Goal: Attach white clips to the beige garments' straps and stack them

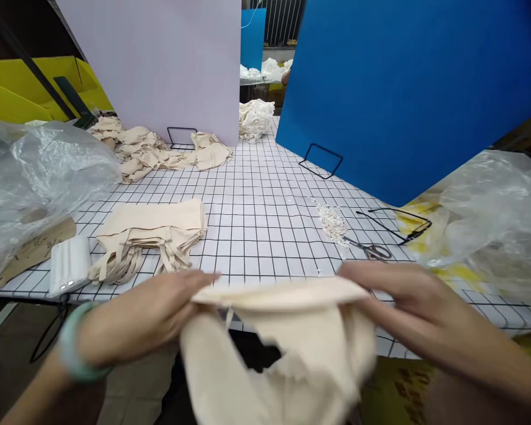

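The cloth (292, 348) is blurred, and its lower end runs out past the bottom edge. It hides some fingertips of the left hand (161, 310) and right hand (407, 298), and the right one is smeared too. Both the lilac board (168, 65) and the blue board (393, 88) are cut off at the top. A sliver of another person (285, 77) shows, mostly hidden by the blue board. The white crumbs (331, 223) are too small to identify; writing on the cardboard (39, 248) is unreadable.
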A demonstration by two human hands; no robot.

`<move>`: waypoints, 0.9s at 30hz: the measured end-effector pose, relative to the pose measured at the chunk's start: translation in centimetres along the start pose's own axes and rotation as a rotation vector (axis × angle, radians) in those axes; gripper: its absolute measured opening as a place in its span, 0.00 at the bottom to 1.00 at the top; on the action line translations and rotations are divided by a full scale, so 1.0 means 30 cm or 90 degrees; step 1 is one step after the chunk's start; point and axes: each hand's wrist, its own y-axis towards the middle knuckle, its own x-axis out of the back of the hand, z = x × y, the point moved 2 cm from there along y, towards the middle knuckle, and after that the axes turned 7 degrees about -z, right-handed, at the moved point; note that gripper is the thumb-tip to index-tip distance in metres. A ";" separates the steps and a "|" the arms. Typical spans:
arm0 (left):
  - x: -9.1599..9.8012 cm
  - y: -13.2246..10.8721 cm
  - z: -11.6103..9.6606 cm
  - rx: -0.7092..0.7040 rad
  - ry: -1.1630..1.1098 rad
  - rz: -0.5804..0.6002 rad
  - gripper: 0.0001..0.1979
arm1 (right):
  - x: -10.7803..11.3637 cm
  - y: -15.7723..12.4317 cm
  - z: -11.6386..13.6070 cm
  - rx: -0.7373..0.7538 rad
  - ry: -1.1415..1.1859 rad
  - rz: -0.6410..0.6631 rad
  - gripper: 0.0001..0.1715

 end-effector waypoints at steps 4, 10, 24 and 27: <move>-0.149 0.177 0.154 0.187 0.085 -0.161 0.24 | -0.142 0.261 -0.067 -0.013 -0.151 -0.041 0.18; -0.356 0.275 0.256 0.299 0.246 -0.148 0.16 | -0.334 0.141 -0.315 -0.082 -0.406 -0.004 0.03; -0.131 0.170 0.173 0.311 -0.289 -0.351 0.16 | -0.163 0.248 -0.201 -0.302 -0.132 -0.077 0.09; -0.158 0.182 0.177 0.430 -0.528 -0.184 0.16 | -0.147 0.274 -0.196 -0.348 -0.074 0.077 0.11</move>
